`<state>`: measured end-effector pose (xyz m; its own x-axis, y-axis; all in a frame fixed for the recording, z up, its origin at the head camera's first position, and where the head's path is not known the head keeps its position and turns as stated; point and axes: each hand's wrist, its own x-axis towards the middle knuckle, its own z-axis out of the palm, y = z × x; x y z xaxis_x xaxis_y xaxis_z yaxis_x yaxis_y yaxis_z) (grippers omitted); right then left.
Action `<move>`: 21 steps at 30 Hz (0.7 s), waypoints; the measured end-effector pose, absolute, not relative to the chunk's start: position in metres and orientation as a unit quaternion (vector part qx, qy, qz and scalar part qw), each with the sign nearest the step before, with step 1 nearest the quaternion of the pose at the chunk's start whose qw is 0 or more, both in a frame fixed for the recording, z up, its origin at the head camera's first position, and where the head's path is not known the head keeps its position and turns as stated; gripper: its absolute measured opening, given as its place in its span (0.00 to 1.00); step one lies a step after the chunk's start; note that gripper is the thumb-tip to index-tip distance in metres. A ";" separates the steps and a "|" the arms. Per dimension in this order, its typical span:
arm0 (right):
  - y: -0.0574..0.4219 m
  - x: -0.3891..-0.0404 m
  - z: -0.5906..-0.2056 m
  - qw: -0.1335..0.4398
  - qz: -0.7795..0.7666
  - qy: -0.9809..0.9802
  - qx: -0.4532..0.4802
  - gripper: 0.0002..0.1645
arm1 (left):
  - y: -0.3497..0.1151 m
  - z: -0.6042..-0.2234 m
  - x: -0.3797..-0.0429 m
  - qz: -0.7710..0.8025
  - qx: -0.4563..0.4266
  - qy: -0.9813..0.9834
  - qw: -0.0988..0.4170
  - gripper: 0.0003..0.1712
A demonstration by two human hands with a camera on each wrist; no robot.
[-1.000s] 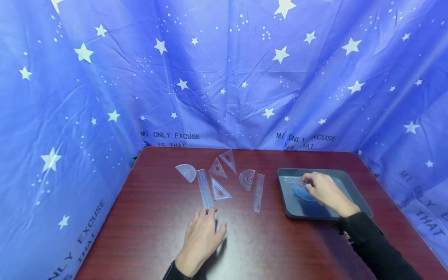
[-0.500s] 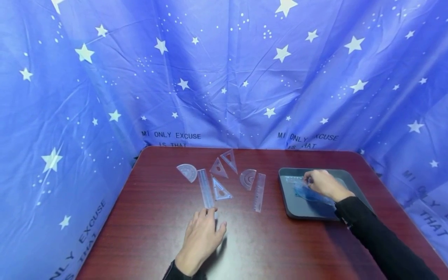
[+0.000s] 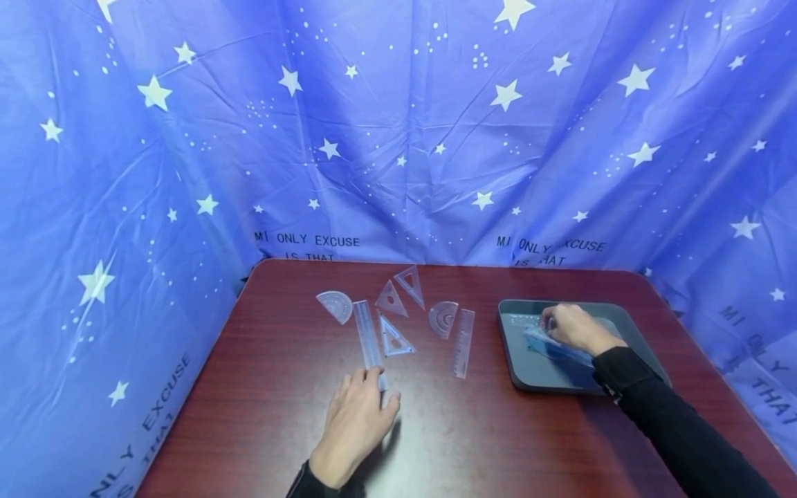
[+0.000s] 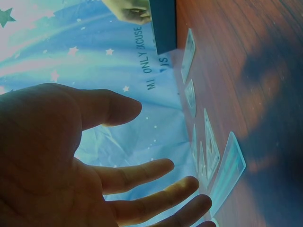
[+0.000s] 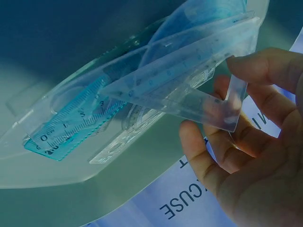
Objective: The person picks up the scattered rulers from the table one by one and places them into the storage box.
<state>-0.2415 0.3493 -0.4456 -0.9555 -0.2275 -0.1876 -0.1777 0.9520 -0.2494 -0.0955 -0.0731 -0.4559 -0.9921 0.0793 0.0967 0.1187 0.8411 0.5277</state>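
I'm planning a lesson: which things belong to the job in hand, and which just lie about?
Probably in the job:
clear triangular plastic set square, held
dark grey rectangular tray
turquoise scale-marked plastic strip inside

Seemingly lying about:
two clear semicircular plastic protractors
two clear plastic rulers
three clear plastic triangles

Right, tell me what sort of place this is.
Probably a makeshift curtained booth: blue star-printed fabric curtains hang behind and beside a glossy reddish-brown table bearing a grey rectangular tray and clear plastic rulers.

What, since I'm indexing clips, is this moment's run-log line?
right hand: pinches clear set square above tray | left hand: at near end of long ruler, contact unclear | in tray: teal ruler
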 end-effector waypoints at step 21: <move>0.357 -0.237 -0.449 0.119 -0.125 0.981 -0.086 0.17 | -0.088 -0.460 -0.116 -0.254 -0.042 -0.965 0.039 0.31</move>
<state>-0.2370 0.3566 -0.4486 -0.9567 -0.1985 -0.2128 -0.1387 0.9538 -0.2664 -0.1164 -0.0881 -0.4597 -0.9934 0.0617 0.0969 0.1014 0.8671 0.4877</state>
